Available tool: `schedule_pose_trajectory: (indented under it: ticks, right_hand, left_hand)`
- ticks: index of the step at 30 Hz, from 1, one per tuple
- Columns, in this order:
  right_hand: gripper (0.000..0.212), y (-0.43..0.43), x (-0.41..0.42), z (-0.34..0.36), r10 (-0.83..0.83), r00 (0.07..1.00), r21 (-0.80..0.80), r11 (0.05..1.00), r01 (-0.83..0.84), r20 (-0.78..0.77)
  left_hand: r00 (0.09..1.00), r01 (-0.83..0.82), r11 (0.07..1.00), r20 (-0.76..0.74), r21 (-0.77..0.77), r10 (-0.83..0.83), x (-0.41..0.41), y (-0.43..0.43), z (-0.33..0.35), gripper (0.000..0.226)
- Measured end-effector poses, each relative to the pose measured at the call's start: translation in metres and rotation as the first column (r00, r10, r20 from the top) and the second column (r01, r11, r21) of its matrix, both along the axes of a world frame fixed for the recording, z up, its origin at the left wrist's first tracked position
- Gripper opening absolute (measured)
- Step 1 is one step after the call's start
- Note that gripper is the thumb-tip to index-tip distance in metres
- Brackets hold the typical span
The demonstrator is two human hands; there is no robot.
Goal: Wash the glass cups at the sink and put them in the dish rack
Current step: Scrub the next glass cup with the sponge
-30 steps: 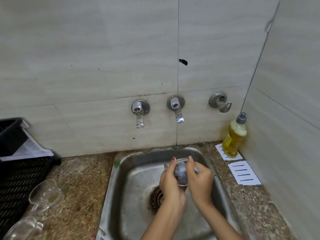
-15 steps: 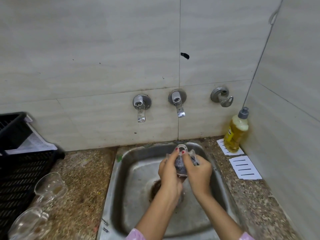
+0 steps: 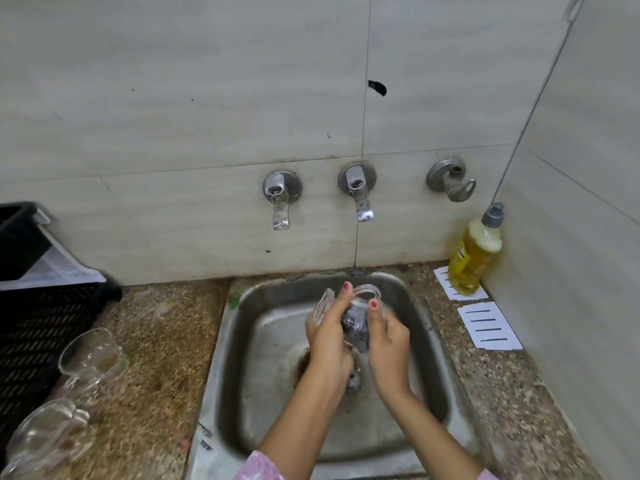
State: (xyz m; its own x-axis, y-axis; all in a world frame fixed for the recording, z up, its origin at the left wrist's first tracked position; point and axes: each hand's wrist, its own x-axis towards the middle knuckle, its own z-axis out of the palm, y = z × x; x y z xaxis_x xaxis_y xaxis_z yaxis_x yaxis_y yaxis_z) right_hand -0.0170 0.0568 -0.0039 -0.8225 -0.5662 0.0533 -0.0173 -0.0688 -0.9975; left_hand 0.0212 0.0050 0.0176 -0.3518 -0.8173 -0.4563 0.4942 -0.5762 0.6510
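Observation:
Over the steel sink (image 3: pixel 242 358) both my hands hold one clear glass cup (image 3: pixel 367 292), its handle sticking out to the left. My left hand (image 3: pixel 329 337) grips the cup from the left. My right hand (image 3: pixel 388 334) presses a dark steel scrubber (image 3: pixel 355 320) against or into the cup; which I cannot tell. Two more glass cups (image 3: pixel 91 355) (image 3: pixel 48 434) lie on the counter at the lower left. The black dish rack (image 3: pixel 38 323) stands at the far left edge.
Two taps (image 3: pixel 280 199) (image 3: pixel 358 188) and a valve (image 3: pixel 450 180) stick out of the tiled wall above the sink; no water runs. A yellow dish soap bottle (image 3: pixel 476 254) stands in the right corner beside white paper cards (image 3: pixel 488 325). Speckled stone counter (image 3: pixel 162 358) flanks the sink.
The cup has turned in my hands, its handle now showing at the left. The view has tilted, so the hands sit lower in the frame.

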Motion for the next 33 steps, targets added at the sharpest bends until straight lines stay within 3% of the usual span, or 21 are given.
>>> schedule_pose_trajectory:
  ticks: [1,3,5,7,9,11,14,17,19,21,22,24,26,27,28,30,31,33]
  right_hand:
    - [0.057,0.002,0.0,-0.005,0.017,0.998,-0.023,1.0,-0.018,-0.061]
    - [0.056,0.003,0.003,-0.004,0.066,0.998,-0.08,0.995,-0.067,-0.017]
    - [0.054,0.001,0.004,0.005,0.046,0.953,-0.135,0.991,-0.006,0.301]
    - [0.066,0.0,-0.006,0.004,0.077,0.743,-0.105,0.994,-0.009,0.665]
    - [0.064,0.002,-0.02,0.013,0.163,0.622,-0.06,0.981,-0.182,0.766]
    - [0.048,0.002,-0.024,0.019,0.24,0.61,-0.075,0.956,-0.284,0.755]
    - [0.02,-0.001,-0.012,0.016,0.217,0.727,-0.118,0.976,-0.186,0.652]
    - [0.005,0.001,0.001,0.007,0.015,0.956,-0.048,0.999,-0.001,0.293]
    - [0.006,0.003,0.005,0.003,-0.012,0.99,-0.054,0.998,0.019,0.138]
    - [0.015,0.004,0.0,0.007,0.009,0.968,-0.048,0.999,0.003,0.252]
    - [0.023,0.003,-0.005,0.009,0.057,0.901,-0.043,0.998,-0.043,0.431]
    - [0.034,0.005,-0.019,0.014,0.125,0.671,-0.014,0.985,-0.169,0.731]
    - [0.039,0.006,-0.03,0.017,0.15,0.573,-0.006,0.969,-0.246,0.806]
    - [0.04,0.005,-0.03,0.017,0.121,0.593,0.012,0.977,-0.215,0.796]
    - [0.042,0.004,-0.027,0.014,0.078,0.637,0.019,0.99,-0.143,0.767]
    - [0.042,0.002,-0.013,0.015,0.014,0.774,-0.019,1.0,-0.003,0.632]
    - [0.041,0.003,-0.005,0.014,0.022,0.856,-0.061,0.998,0.012,0.517]
    - [0.036,0.007,0.008,0.004,0.101,0.978,-0.159,0.985,-0.072,0.18]
  left_hand:
    - [0.999,0.007,1.0,-0.036,0.023,-0.006,-0.002,0.002,-0.005,0.043]
    - [0.993,0.011,1.0,-0.12,0.013,-0.01,-0.001,0.006,-0.01,0.045]
    - [0.981,0.042,0.999,-0.191,-0.02,-0.045,0.002,0.006,-0.017,0.04]
    - [0.95,0.164,0.973,-0.237,-0.165,-0.201,0.008,-0.001,-0.027,0.052]
    - [0.873,0.312,0.888,-0.268,-0.338,-0.408,0.017,-0.008,-0.034,0.05]
    - [0.814,0.396,0.829,-0.267,-0.395,-0.516,0.023,-0.012,-0.035,0.046]
    - [0.886,0.332,0.895,-0.227,-0.298,-0.405,0.017,-0.007,-0.026,0.053]
    - [0.972,0.179,0.981,-0.14,-0.075,-0.188,0.003,-0.002,-0.015,0.028]
    - [0.967,0.193,0.981,-0.168,-0.018,-0.193,0.001,-0.001,-0.011,0.018]
    - [0.937,0.29,0.947,-0.16,-0.14,-0.311,0.006,-0.002,-0.011,0.017]
    - [0.92,0.341,0.903,-0.102,-0.262,-0.378,0.009,-0.004,-0.013,0.019]
    - [0.861,0.444,0.716,0.034,-0.538,-0.508,0.017,-0.009,-0.022,0.029]
    - [0.796,0.507,0.572,0.097,-0.645,-0.597,0.02,-0.014,-0.028,0.034]
    - [0.792,0.51,0.572,0.091,-0.642,-0.604,0.019,-0.012,-0.028,0.033]
    - [0.816,0.482,0.628,0.052,-0.611,-0.576,0.016,-0.008,-0.022,0.03]
    - [0.899,0.341,0.843,-0.119,-0.416,-0.422,0.008,0.003,-0.009,0.021]
    - [0.926,0.268,0.929,-0.197,-0.255,-0.322,0.003,0.007,-0.002,0.015]
    - [0.952,0.167,0.986,-0.266,0.027,-0.153,-0.004,0.006,0.006,0.015]
